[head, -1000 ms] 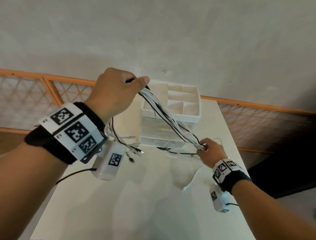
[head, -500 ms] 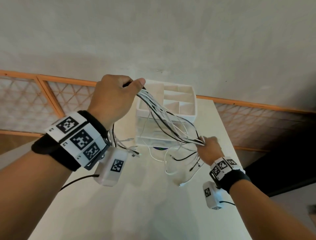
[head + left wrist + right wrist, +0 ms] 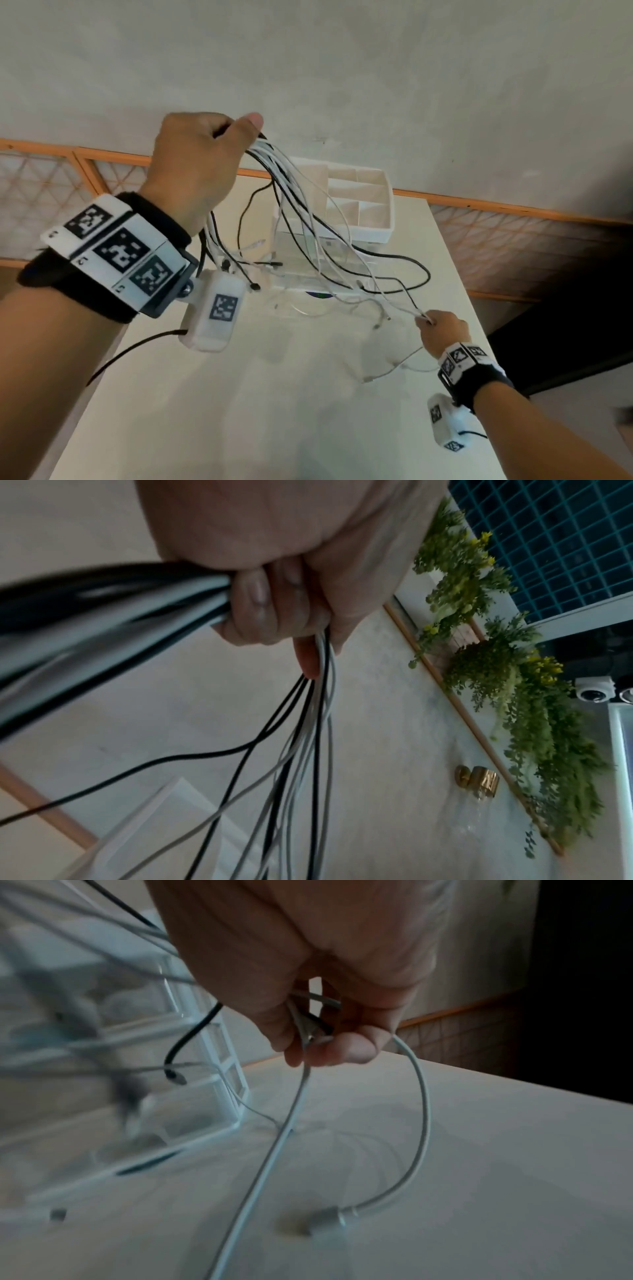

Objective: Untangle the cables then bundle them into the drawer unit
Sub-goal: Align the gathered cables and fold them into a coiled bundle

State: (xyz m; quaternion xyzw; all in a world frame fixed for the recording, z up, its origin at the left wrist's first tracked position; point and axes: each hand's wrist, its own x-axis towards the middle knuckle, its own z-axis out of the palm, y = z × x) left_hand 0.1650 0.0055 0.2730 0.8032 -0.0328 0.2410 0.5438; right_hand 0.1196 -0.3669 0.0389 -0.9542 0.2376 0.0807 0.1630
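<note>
My left hand [image 3: 205, 161] is raised high and grips a bunch of white and black cables [image 3: 308, 219] in its fist [image 3: 274, 610]. The cables fan out and sag in front of the white drawer unit [image 3: 363, 219]. Low at the right, my right hand [image 3: 442, 329] pinches white cable strands [image 3: 301, 1069] between thumb and fingers. One white cable's plug [image 3: 325, 1221] lies on the table below that hand. Loose plug ends [image 3: 255, 286] dangle under my left wrist.
The drawer unit stands at the back of a white table [image 3: 274, 411], against a pale wall. Its top tray has open compartments and its drawers are clear. A wooden lattice rail [image 3: 51, 178] runs behind. The table's right edge [image 3: 479, 308] drops to dark floor.
My left hand rose higher with the bundle. The right hand let most of the strands go and slid right and down, so the taut bundle has spread into loose sagging loops.
</note>
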